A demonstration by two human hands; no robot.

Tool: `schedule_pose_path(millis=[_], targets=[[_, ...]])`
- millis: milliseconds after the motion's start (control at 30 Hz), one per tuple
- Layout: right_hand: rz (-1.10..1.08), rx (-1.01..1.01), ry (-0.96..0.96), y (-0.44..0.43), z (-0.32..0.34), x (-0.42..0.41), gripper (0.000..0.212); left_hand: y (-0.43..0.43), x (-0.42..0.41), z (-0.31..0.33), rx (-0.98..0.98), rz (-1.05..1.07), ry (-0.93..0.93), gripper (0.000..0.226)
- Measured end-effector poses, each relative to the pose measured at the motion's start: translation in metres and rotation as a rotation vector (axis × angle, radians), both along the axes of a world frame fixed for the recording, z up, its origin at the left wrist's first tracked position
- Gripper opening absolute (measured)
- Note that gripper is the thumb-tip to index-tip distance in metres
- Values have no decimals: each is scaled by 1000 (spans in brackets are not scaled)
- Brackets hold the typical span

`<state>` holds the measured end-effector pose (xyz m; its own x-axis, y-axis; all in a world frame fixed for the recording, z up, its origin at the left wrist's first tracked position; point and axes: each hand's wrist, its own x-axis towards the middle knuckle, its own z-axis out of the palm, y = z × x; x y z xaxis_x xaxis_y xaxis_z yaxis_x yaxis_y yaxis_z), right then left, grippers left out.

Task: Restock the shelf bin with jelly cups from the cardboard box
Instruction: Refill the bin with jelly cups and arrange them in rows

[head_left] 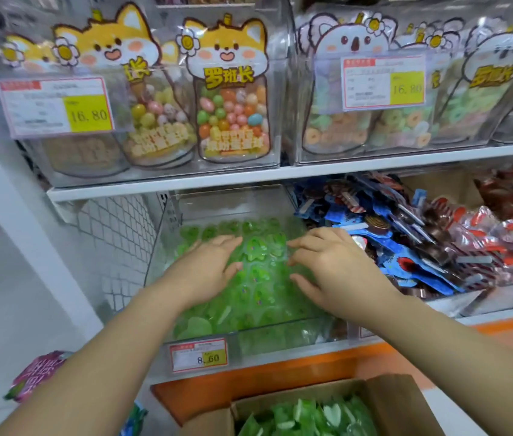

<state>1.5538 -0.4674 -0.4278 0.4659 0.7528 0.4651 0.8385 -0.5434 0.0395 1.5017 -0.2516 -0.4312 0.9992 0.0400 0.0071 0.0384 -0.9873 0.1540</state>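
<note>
The clear bin (280,339) sits on the lower shelf and is filled almost to its rim with green jelly cups (258,251). Both hands are inside the bin, palms down on top of the pile. The left hand (211,269) lies over the bin's left half, its fingers (228,241) straight and slightly spread, resting on the cups. The right hand (333,269) lies over the bin's right half, its fingers (299,244) loosely spread and lightly bent; through the blur they seem to press the cups rather than pinch one. A price tag (198,355) is fixed to the bin's front wall. Below and in front of the bin stands the open cardboard box (403,401), with more green cups (311,416) inside. Just right of the bin lies a heap of blue wrappers (406,247).
</note>
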Motion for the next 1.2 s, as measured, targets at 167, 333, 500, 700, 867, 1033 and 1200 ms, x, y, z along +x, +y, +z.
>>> schedule_pose_path(millis=[167,333,500,700,867,1033,1200], targets=[[10,-181,243,50,0,-18,26,16,-68,14,-53,62,-404,29],[-75,-242,590,94,-20,-26,40,40,-93,-10,-306,151,-526,25],[-78,-251,696,115,-27,-20,44,50,-94,-20,-386,228,-548,28],[-43,-253,697,133,-35,-20,40,55,-84,-28,-398,274,-559,29],[79,-222,604,134,-34,-17,31,58,-84,-29,-396,268,-530,27],[151,272,621,110,-35,-17,15,47,-88,-23,-314,310,-595,21],[286,680,459,95,-27,-41,11,19,-98,3,-533,392,-565,19]])
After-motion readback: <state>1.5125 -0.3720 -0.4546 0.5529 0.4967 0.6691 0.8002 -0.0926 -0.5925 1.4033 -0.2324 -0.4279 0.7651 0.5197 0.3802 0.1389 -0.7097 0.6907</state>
